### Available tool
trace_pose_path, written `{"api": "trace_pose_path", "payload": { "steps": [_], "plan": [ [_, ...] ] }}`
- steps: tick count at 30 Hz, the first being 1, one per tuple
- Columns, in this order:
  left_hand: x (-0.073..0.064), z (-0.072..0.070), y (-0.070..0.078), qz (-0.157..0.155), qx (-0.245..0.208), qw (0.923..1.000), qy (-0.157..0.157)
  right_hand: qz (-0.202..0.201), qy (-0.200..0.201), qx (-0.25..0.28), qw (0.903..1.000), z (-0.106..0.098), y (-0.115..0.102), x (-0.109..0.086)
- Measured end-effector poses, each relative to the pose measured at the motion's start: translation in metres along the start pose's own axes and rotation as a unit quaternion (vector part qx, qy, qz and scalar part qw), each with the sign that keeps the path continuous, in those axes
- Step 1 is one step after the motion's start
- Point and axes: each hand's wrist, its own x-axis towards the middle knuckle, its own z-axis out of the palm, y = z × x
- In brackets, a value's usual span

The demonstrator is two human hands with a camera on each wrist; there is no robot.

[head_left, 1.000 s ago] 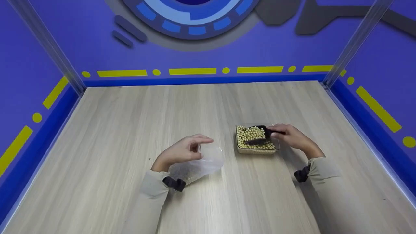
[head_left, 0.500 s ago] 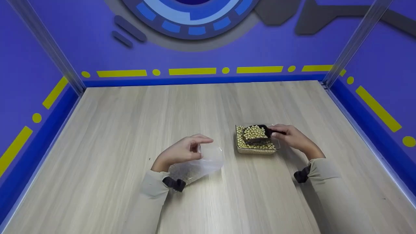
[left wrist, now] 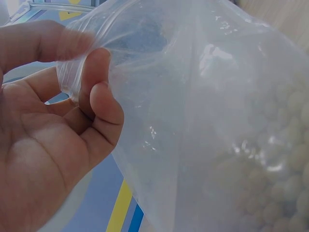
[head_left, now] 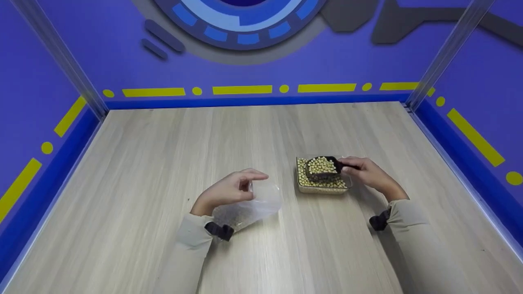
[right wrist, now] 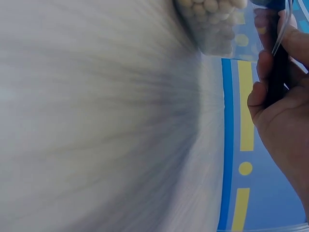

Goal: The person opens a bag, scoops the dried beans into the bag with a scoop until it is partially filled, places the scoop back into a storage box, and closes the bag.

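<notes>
My left hand [head_left: 226, 190] pinches the edge of a clear plastic zip bag [head_left: 265, 202] at its mouth. In the left wrist view, pale round beans lie in the bag's lower part, and the thumb and fingers [left wrist: 99, 70] nip the film by the zip strip. Off to the right, my right hand [head_left: 372, 174] grips the handle of a black scoop [head_left: 336, 164]. The scoop is level and heaped with yellowish soybeans [head_left: 321, 165]. It sits over a clear rectangular container [head_left: 322, 190] full of the same beans. In the right wrist view, fingers wrap the black handle [right wrist: 277, 82].
Everything rests on a light wood-grain table [head_left: 204, 139]. Blue panels with yellow dashes enclose it at the back [head_left: 245, 73], left and right. A black strap device [head_left: 219, 231] is on the left wrist, another [head_left: 380, 219] on the right.
The scoop has risen out of the beans and levelled, with a heap of soybeans in it; over the last half second it barely moves. The left hand and bag stay in place.
</notes>
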Motion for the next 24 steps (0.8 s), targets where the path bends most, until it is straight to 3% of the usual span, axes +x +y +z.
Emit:
{"api": "trace_pose_path", "payload": {
  "steps": [14, 24],
  "plan": [
    [0.0, -0.001, 0.001, -0.004, -0.005, 1.0, -0.001, -0.014, 0.002, 0.012, 0.9998, -0.01, -0.015, -0.001],
    [0.0, -0.001, 0.002, -0.008, 0.003, 1.0, -0.003, -0.034, 0.003, 0.027, 0.999, -0.004, -0.023, 0.004]
  ]
}}
